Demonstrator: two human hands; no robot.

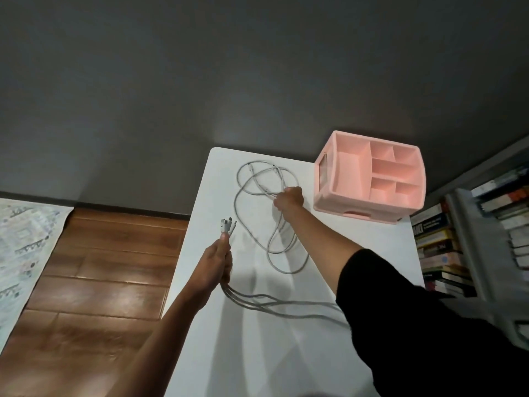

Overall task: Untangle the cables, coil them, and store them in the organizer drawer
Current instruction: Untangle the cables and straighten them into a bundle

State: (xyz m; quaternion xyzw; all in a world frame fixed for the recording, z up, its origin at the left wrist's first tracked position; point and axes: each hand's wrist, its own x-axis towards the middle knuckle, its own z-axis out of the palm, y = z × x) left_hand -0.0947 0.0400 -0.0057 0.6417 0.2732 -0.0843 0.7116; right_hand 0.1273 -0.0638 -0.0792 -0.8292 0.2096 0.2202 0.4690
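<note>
While both fists grip the cables (252, 193): left hand (219, 260) by table edge (183, 253), right hand (289, 200) near, perhaps touching, organizer (326, 193).

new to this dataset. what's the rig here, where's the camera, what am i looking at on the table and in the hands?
There is no robot here: a person works with two bare hands. The single picture comes from a wide-angle camera worn on the person's head, looking forward and down, so the arms reach in from the bottom edge.

The surface is a white table. On it lie loops of grey-white cables, still tangled. At the far right corner stands a pink organizer with open, empty compartments on top; a drawer front shows at its lower edge.

The left hand is closed around a bundle of cable ends, with the plugs sticking up past the fingers. The right hand is closed on cable strands near the organizer. Beyond the table are a wooden floor, a rug and stacked books.
</note>
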